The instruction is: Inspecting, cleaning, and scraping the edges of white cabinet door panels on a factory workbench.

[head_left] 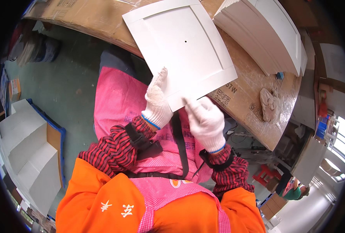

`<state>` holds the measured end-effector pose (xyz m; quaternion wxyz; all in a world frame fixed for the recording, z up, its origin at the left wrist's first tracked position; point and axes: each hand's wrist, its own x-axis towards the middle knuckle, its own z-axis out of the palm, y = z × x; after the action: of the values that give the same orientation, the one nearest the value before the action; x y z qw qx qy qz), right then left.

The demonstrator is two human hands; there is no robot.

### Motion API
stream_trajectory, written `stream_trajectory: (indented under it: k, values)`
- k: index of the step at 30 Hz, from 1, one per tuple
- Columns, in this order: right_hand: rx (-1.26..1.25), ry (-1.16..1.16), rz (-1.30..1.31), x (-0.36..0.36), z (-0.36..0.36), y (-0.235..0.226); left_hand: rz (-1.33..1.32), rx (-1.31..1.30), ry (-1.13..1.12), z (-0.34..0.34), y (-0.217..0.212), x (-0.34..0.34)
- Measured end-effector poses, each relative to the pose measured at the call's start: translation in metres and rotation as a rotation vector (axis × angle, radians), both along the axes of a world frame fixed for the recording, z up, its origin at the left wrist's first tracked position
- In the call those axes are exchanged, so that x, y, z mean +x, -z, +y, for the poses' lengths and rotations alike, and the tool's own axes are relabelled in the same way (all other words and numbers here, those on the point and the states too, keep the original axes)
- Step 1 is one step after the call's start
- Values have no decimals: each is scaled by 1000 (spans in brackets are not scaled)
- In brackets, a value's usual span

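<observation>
A white rectangular door panel (172,42) with a raised frame border and one small dark hole lies tilted over the table's near edge. My left hand (157,103), in a white knitted glove, grips its left edge near the closest corner, thumb on the top face. At the near edge, my gloved right hand (206,122) is closed, its index fingertip touching the panel beside that corner. The curled fingers hide whatever may be inside them. A tall stack of similar white panels (261,35) stands to the right on the table.
Brown cardboard covers the table (257,124) under clear film. A crumpled whitish glove or cloth (270,104) rests near its right end. On the floor at left, large white boards (29,155) are piled on a blue pallet (62,155). Another person (296,191) is at far right.
</observation>
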<state>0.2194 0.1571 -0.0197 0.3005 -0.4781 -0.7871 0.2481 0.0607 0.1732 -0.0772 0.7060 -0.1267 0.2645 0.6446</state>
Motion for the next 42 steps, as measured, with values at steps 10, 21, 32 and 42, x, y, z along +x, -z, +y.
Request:
stream_trajectory:
  k: [10, 21, 32, 42]
  values:
    - [15, 313, -1, 32, 28, 8, 197, -152, 48, -9, -4, -28]
    - [-124, 692, 30, 122, 45, 40, 542, -130, 346, -15, -19, -109]
    - [92, 751, 54, 101, 33, 43, 134, 221, 259, -88, -2, -104]
    - [179, 697, 49, 108, 33, 46, 439, 136, 465, -82, 6, -104]
